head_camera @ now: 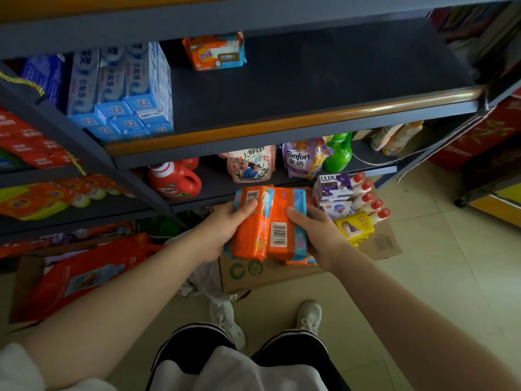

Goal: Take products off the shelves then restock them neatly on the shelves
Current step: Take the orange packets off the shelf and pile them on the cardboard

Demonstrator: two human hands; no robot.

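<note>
Both hands hold orange soap packs over the cardboard box (253, 275): the left hand (222, 232) curls round the left soap pack (251, 224), the right hand (318, 238) grips the right soap pack (282, 221). Their long axes point up toward the dark shelf (296, 88), which lies ahead and above, where one matching pack (215, 52) already sits at the back.

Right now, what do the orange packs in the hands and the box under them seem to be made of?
Orange packs: probably glossy plastic film; light glints on the wrapper, which has crimped blue ends. Box: brown cardboard, matte, with printed green recycling marks.
</note>
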